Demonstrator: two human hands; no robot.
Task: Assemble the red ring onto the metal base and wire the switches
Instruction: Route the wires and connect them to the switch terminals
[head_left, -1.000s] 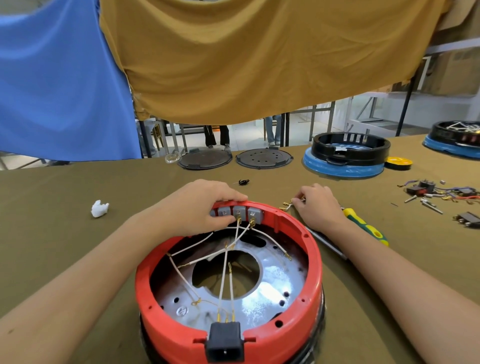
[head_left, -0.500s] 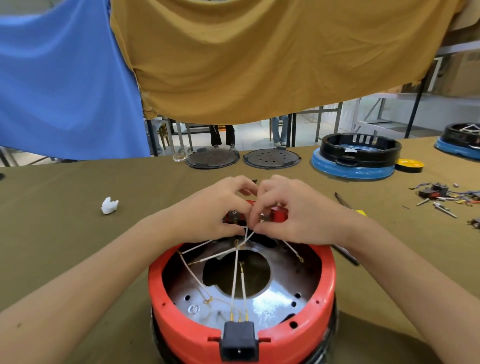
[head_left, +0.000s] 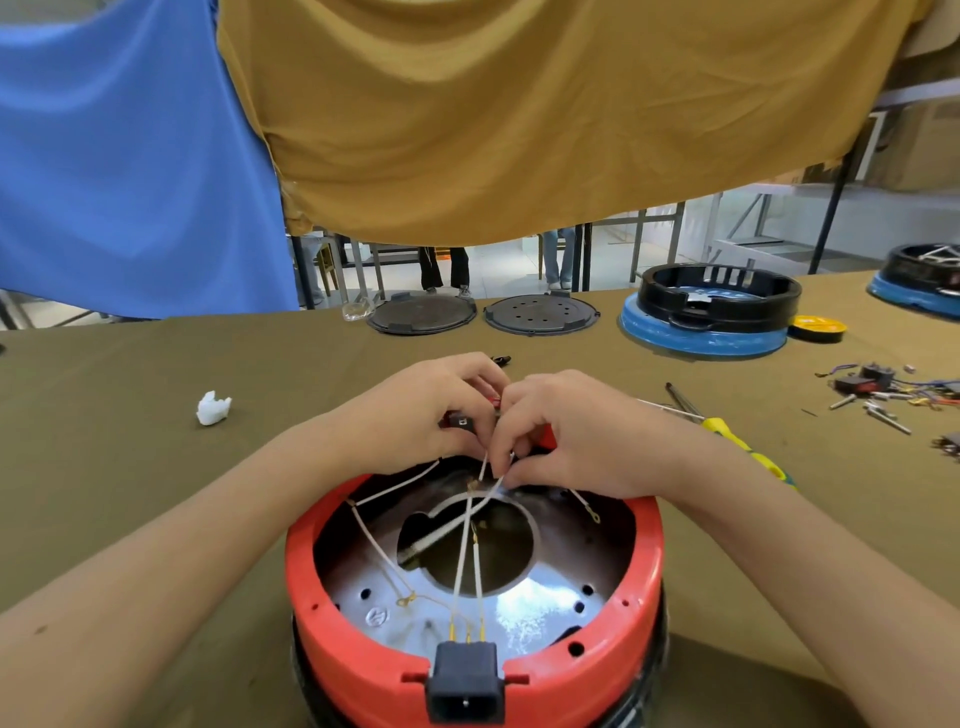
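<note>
Both grips, left hand (head_left: 423, 410) and right hand (head_left: 566, 436), pinch white wires (head_left: 470, 514) at the red ring's (head_left: 641, 587) far rim.

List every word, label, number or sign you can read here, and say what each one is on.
Nothing reads clearly.
Round stamped mark on the metal base: too blurred to read.
Print on the yellow tape roll: too small to read.
Pale label inside the black ring: too blurred to read.
</note>
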